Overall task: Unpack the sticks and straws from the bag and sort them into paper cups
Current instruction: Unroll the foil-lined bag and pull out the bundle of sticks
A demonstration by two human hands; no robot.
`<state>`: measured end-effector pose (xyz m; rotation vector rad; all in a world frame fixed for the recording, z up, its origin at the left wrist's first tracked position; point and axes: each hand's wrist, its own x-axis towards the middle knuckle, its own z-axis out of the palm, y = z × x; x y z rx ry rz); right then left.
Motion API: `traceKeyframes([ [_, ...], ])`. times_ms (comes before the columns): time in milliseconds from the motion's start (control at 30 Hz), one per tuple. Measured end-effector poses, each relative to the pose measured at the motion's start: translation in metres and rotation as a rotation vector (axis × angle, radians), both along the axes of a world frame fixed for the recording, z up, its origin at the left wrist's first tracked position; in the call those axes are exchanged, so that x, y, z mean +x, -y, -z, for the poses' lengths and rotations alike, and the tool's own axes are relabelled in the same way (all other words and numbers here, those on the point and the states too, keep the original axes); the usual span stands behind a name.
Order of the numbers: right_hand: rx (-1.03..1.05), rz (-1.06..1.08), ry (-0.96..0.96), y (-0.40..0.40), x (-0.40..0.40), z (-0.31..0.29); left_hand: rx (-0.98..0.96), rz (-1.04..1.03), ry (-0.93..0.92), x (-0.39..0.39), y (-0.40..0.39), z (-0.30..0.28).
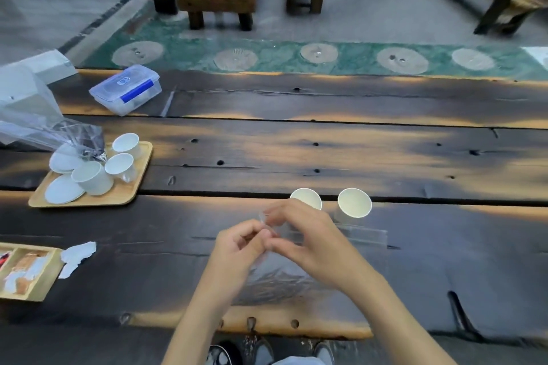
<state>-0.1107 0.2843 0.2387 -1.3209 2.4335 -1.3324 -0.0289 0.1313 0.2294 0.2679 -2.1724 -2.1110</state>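
Note:
A clear plastic bag point(278, 278) lies on the dark wooden table in front of me, with thin sticks dimly visible inside it. My left hand point(237, 249) and my right hand point(305, 234) meet above it and both pinch the bag's top edge between fingers and thumb. Just beyond my hands stand two empty paper cups: one point(308, 197) partly hidden behind my right fingers, the other point(354, 203) to its right. Another flat clear bag point(364, 235) lies under the cups' near side.
A wooden tray point(130, 190) at the left holds several white paper cups, lids and a crumpled plastic bag. A clear lidded box with blue clips point(126, 89) sits behind it. A compartment tray point(29, 272) and torn white paper point(75, 256) lie near left.

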Motion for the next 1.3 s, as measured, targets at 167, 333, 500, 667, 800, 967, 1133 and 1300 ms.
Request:
traceKeyframes([
  [167,-0.027,0.039,0.02,-0.016,0.001,0.001,-0.021,0.075,-0.023,0.001,-0.007,-0.006],
  [333,-0.052,0.076,-0.012,-0.023,0.004,0.005,-0.023,-0.01,-0.051,0.0,-0.016,-0.011],
  [500,-0.131,0.157,0.07,-0.028,0.007,0.0,-0.086,-0.015,-0.057,0.002,-0.022,-0.011],
  [667,-0.245,0.271,0.311,-0.035,0.002,-0.004,-0.118,-0.076,-0.015,0.008,-0.022,-0.006],
  [800,-0.226,0.191,0.272,-0.038,-0.001,-0.011,-0.046,-0.057,0.029,0.006,-0.026,-0.014],
  [967,-0.123,0.112,0.202,-0.031,0.002,-0.017,-0.231,0.058,-0.043,-0.011,-0.041,-0.029],
  [1133,-0.134,0.319,0.512,-0.087,-0.028,-0.018,-0.152,-0.037,-0.102,-0.012,-0.027,-0.033],
  [1300,-0.334,0.408,0.933,-0.143,-0.041,0.028,-0.003,-0.138,-0.145,-0.012,-0.014,-0.025],
])
